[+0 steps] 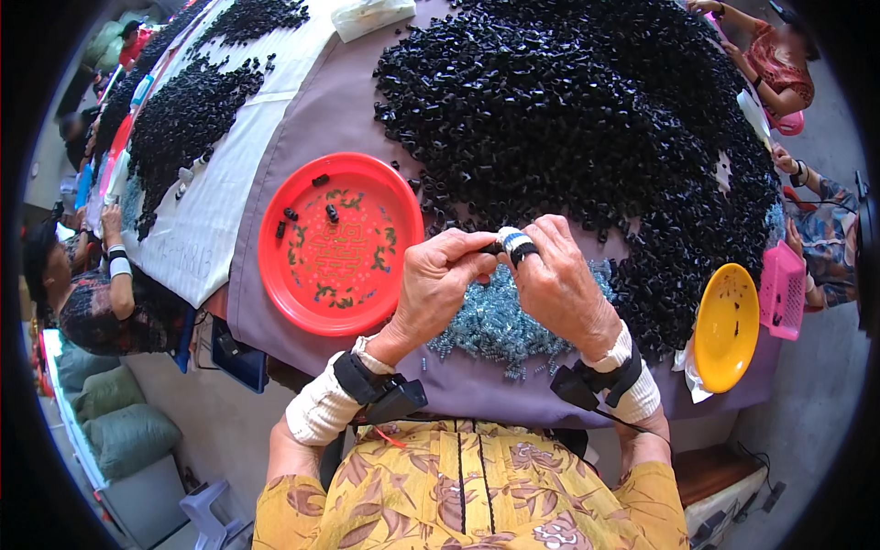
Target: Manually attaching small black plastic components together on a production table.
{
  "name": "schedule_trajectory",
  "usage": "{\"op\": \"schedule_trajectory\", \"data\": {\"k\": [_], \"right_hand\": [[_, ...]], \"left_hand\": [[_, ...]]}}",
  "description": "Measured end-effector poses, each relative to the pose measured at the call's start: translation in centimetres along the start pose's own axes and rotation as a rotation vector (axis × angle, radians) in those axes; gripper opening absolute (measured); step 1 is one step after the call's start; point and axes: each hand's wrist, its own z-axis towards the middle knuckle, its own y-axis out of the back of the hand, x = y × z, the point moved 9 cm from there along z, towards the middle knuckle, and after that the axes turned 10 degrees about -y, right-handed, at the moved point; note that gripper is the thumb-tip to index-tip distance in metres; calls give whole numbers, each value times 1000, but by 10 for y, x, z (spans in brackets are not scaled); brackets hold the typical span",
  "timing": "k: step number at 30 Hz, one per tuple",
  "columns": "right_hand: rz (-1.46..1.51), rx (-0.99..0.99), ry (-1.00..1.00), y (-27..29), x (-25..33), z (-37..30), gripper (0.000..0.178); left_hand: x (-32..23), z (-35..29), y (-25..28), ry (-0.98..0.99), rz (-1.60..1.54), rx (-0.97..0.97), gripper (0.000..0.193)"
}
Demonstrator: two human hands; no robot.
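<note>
Left hand (438, 275), right hand (553, 280) pinched together on small black part (495, 247), mostly hidden by fingers.

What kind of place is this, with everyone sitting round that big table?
Probably a small hand-assembly workshop. A huge heap of small black parts covers the table, a red tray holds a few pieces, and other people sit working alongside.

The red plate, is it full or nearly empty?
Nearly empty. The red plate holds only a few small black pieces near its upper left part; most of its patterned surface shows bare.
</note>
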Motion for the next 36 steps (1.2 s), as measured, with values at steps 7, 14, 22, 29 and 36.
{"op": "schedule_trajectory", "data": {"k": [7,14,22,29,36], "right_hand": [[57,-4,40,-1,2,2,9],[32,5,102,-10,3,1,5],[-43,45,43,-1,0,8,4],[91,-23,18,6,-5,7,8],[292,-46,-54,11,-16,8,8]], "left_hand": [[-2,1,4,-41,62,37,22],[7,-2,8,12,64,30,21],[5,3,2,25,34,95,21],[10,0,-1,133,-83,129,22],[14,-2,-3,218,-221,93,24]]}}
